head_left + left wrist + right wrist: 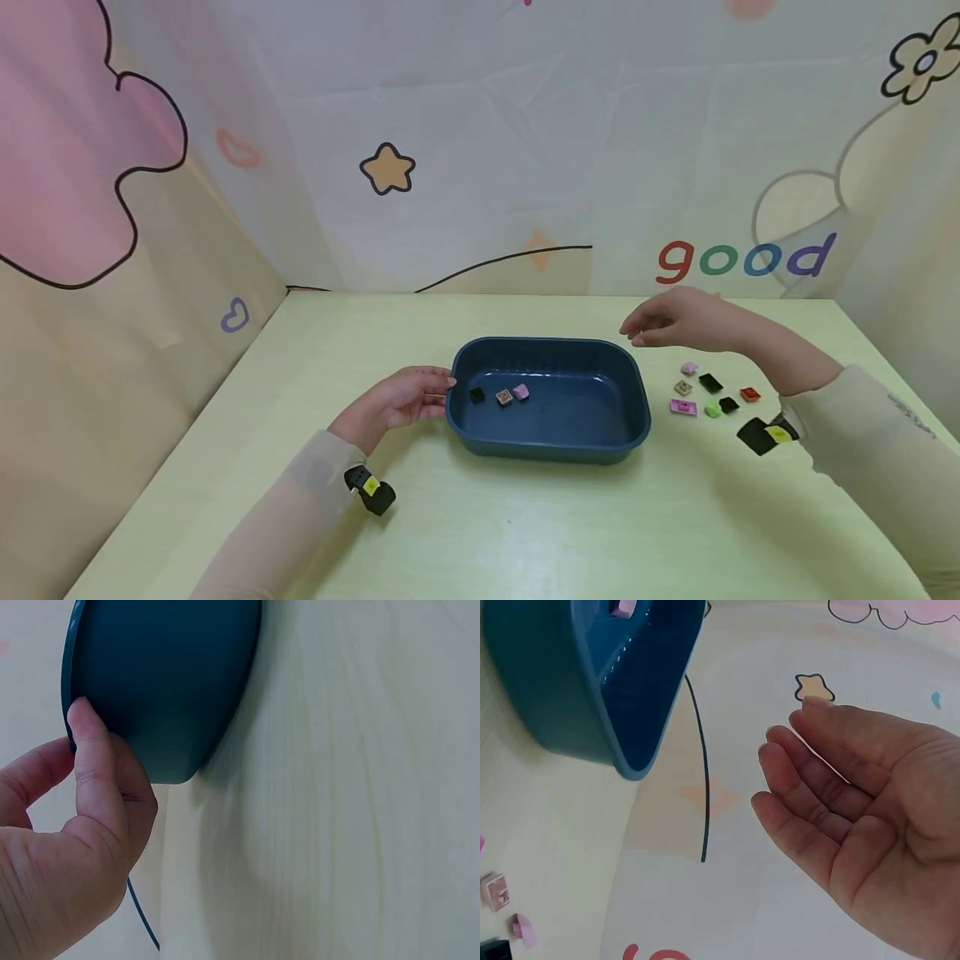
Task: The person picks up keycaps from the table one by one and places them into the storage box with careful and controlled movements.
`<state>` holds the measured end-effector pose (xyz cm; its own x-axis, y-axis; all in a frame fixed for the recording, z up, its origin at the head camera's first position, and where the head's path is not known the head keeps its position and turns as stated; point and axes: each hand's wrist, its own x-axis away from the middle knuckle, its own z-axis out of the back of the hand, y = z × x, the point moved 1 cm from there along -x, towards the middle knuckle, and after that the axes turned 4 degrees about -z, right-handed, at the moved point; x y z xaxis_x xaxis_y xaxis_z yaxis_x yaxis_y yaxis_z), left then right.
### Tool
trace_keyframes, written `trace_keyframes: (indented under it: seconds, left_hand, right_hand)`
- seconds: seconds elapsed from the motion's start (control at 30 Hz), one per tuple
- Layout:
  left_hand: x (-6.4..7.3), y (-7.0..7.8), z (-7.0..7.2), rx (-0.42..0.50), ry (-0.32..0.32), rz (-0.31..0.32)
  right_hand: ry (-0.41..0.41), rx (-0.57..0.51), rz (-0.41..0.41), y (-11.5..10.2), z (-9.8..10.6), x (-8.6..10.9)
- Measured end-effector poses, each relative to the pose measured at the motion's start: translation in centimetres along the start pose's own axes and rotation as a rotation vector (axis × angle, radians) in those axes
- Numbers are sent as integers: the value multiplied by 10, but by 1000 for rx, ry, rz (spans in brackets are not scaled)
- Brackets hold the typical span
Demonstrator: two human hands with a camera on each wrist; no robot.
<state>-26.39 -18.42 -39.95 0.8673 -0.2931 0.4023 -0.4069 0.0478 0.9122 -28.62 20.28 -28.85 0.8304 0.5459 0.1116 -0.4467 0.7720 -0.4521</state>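
A dark blue plastic basin (547, 452) stands on the table. Its left rim is pinched between the thumb and fingers of my left hand (405, 398), as the left wrist view also shows at the basin's wall (172, 682). Inside, toward the left end, lie a small black piece (477, 395), a beige square piece (504, 397) and a lilac piece (521, 392). My right hand (678, 321) hovers beyond the basin's far right corner. In the right wrist view its palm (862, 802) holds nothing, and the fingers are loosely bent.
Several small loose pieces lie right of the basin: a magenta rectangle (683, 407), a beige square (682, 387), a lilac piece (688, 367), a green piece (712, 410), a red-orange piece (750, 394) and black ones (710, 383). A printed curtain (480, 208) hangs behind the table.
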Motion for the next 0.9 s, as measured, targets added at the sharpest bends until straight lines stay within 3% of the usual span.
trace_keyframes:
  seconds: [0.37,0.6,0.9]
  left_hand:
    - [-2,0,0,-4,-3,2]
    - [-2,-2,0,-10,0,5]
    - [-3,0,-1,-8,7,12]
  right_hand:
    - [44,7,-47,28,-2,26]
    - [67,-38,-145,51,-3,45]
    - [128,-6,-193,83,1,68]
